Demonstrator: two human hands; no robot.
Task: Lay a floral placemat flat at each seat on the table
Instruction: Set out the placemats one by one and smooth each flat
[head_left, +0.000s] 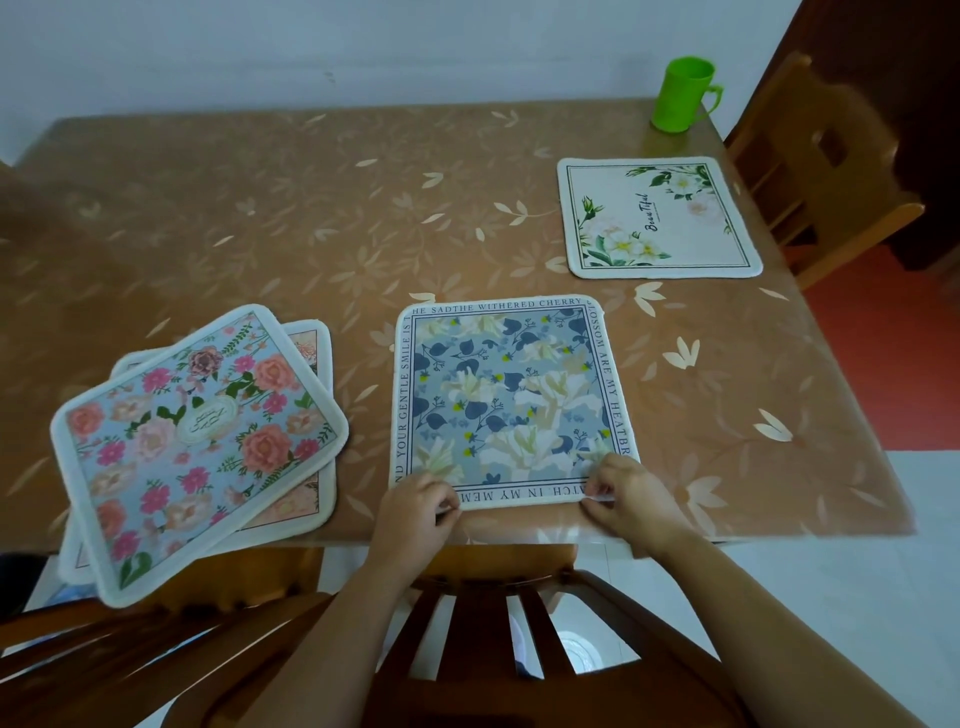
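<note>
A blue-and-white floral placemat (506, 395) with a text border lies flat at the table's near edge, in front of a chair. My left hand (415, 506) pinches its near-left corner and my right hand (626, 493) pinches its near-right corner. A white placemat with green leaves (657, 218) lies flat at the right side, before another chair. To the left, a pink rose placemat (192, 441) rests askew on top of another placemat (311, 338); both overhang the table's front edge.
The table (311, 208) has a brown leaf-patterned cover. A green plastic mug (683, 93) stands at the far right corner. A wooden chair back (498, 623) is right below my arms, and another wooden chair (831, 171) stands at the right side.
</note>
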